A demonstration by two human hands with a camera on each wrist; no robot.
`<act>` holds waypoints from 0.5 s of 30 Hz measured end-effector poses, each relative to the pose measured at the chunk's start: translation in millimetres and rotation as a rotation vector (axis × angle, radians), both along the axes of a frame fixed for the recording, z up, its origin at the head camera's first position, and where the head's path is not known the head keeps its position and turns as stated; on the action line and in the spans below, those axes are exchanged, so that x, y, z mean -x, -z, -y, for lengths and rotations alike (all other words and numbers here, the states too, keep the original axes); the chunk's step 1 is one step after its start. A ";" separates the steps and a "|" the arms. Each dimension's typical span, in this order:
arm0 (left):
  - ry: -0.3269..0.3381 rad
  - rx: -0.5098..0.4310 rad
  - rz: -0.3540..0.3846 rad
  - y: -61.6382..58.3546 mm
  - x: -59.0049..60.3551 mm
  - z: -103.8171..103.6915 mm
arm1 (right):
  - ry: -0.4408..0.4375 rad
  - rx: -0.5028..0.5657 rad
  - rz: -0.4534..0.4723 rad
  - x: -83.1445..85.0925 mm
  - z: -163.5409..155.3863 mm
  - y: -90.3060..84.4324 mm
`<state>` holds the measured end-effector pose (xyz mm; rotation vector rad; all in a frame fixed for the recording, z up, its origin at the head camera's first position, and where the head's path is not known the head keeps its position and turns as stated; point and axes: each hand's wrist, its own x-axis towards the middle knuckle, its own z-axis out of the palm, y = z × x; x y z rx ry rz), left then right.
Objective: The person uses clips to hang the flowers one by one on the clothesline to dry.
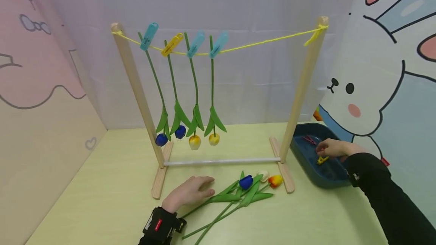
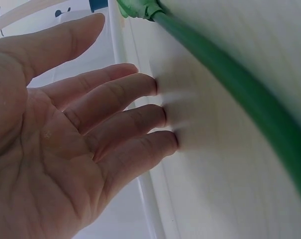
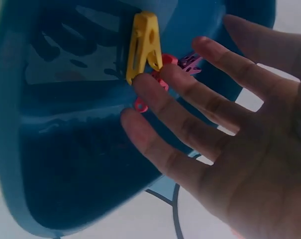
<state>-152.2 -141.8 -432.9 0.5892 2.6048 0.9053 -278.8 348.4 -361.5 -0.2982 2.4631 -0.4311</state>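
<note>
Green tabletop [image 1: 102, 196], cartoon walls; left hand [image 1: 190, 192] flat, right hand [image 1: 335, 149] grip open over tray [image 1: 306, 162].

It looked like a staged play or craft booth: cartoon rabbit panels [image 1: 371, 97] walled in a pale green tabletop [image 1: 102, 184], with a toy wooden drying rack [image 1: 218, 97] holding 4 fake tulips.

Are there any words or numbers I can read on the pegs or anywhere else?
None can be read.
Yellow peg on the string: dark print along it, too small to read.
Left blue peg: a faint dark mark, too blurred to read.
Wrist strap on the left hand: small white marks on a red tag, unreadable.
Yellow peg in the tray: no lettering shows.
</note>
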 end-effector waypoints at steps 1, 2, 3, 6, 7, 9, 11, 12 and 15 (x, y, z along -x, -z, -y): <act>0.000 0.001 0.002 -0.1 -0.4 0.0 | 0.002 0.001 -0.001 -0.5 -0.4 1.7; -0.002 -0.001 0.005 0.0 -0.7 0.0 | 0.003 0.001 -0.001 -1.0 -0.7 3.0; -0.001 -0.003 0.008 0.0 -0.8 0.1 | 0.005 0.002 0.002 -1.3 -0.9 4.3; -0.002 -0.005 0.008 0.1 -0.9 0.8 | 0.003 0.003 0.021 -2.2 -0.3 7.0; -0.001 -0.005 0.007 0.0 -0.9 1.1 | 0.007 0.004 0.031 -2.5 0.1 8.1; -0.001 -0.005 0.002 0.1 -0.7 1.4 | 0.011 0.006 0.051 -3.5 0.9 9.2; -0.001 -0.002 -0.003 -0.1 -0.7 1.4 | 0.015 0.006 0.064 -4.6 1.8 9.9; -0.001 -0.002 -0.003 -0.2 -0.8 1.3 | 0.013 0.004 0.065 -4.7 2.1 10.1; -0.003 0.001 -0.008 -0.1 -0.4 0.7 | 0.015 0.000 0.068 -5.1 3.2 10.8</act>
